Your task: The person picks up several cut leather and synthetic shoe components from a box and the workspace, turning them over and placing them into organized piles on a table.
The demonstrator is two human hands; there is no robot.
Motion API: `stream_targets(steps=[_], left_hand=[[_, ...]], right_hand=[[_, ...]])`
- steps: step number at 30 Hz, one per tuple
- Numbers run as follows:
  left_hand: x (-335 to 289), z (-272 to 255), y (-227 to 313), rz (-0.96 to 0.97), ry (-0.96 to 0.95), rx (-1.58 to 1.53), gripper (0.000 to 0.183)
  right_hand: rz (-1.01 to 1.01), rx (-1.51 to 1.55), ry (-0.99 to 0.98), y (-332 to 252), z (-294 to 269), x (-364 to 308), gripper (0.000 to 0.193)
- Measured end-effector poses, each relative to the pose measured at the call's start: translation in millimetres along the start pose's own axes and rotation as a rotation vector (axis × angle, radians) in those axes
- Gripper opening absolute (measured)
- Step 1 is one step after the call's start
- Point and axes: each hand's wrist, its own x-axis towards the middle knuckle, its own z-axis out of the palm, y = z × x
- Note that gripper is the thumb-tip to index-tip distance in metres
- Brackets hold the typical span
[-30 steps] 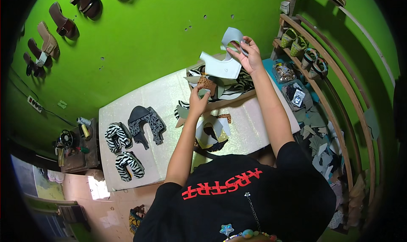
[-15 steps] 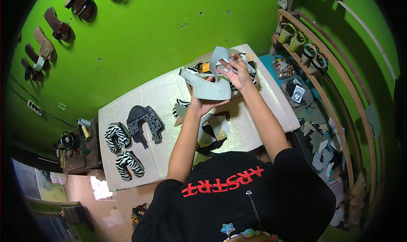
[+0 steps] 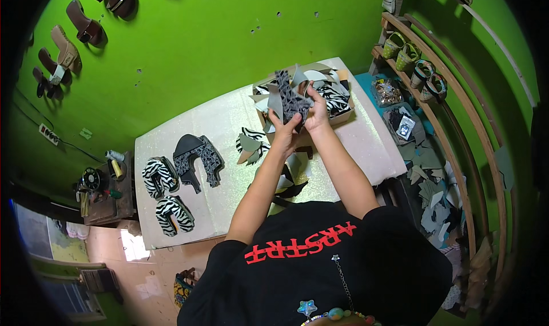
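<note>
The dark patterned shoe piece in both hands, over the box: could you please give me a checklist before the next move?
1. Dark patterned piece held by both hands: ok.
2. Left hand grip from below: ok.
3. Right hand grip at the edge: ok.
4. Cardboard box of cut pieces directly under it: ok.
5. Table has bare space: ok.
6. Only one piece held: cannot tell.

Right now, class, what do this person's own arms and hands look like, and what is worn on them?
Both forearms are bare, with no gloves, watch or rings visible on the left hand or right hand. The short sleeves belong to a black T-shirt with red lettering. A beaded necklace with a star charm hangs at the lower edge.
</note>
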Motion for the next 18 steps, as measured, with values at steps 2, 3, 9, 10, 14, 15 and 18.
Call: stream_targets(steps=[2,3,9,10,14,15,18], left_hand=[[-2.1,0.7,12.9,0.132,-0.009,0.241,0.093],[-3.4,-2.6,22.9,0.047,-0.001,0.317,0.098],[-6.6,-48.2,47.9,0.195,0.016,0.593,0.057],[-4.9,-56.6,48.8,0.149,-0.011,0.542,0.053],[-14.8,-75.9,73.3,0.104,0.064,0.47,0.041],[-19.3,-77.7,83.0,0.109,0.104,0.473,0.04],[-24.7,-121.6,113.4,0.236,0.155,0.536,0.048]], right_hand=[[-0.004,-0.031,-0.095,-2.8,7.2,2.4,0.014],[-0.029,-0.163,-0.118,-9.3,9.0,-2.3,0.031],[-0.182,-0.085,-0.064,-32.0,46.1,-16.0,0.013],[-0.179,-0.155,-0.078,-39.2,47.3,-17.2,0.013],[-0.105,-0.272,-0.18,-47.2,51.2,-29.4,0.007],[-0.159,-0.379,-0.167,-45.6,50.5,-33.5,0.01],[-0.226,-0.607,-0.067,-10.9,69.7,-54.0,0.024]])
